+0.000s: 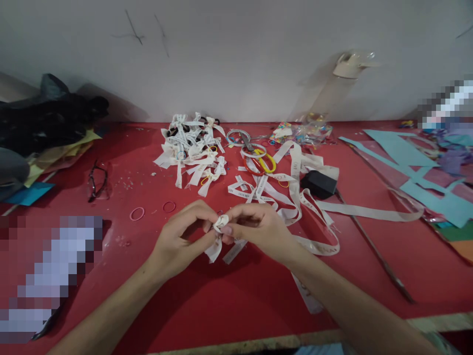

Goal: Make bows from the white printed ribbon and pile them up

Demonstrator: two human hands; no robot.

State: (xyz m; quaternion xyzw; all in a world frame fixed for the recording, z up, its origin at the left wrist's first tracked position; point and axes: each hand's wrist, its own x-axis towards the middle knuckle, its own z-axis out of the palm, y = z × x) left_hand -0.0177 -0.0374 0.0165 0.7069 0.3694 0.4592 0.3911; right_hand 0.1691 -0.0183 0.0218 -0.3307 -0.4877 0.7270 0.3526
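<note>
Between both hands, over the near middle of the red table, is a white printed ribbon (220, 223) looped into a knot with its tails hanging down. My left hand (190, 231) pinches the knot from the left, thumb and fingertips closed on it. From the right, my right hand (254, 224) grips the same knot between thumb and fingers. Fingers hide part of the ribbon, and I cannot tell whether a hair tie is inside it. Just beyond lie a pile of tied ribbon bows (195, 143) on hair ties and a long loose ribbon (295, 172).
Scissors with yellow and red handles (264, 161) lie behind the hands. A black block (320, 184), a thin metal rod (380, 256) and blue paper scraps (410, 167) are to the right. Eyeglasses (97, 181) and pink hair ties (137, 213) lie left. A bottle (343, 74) stands at the wall.
</note>
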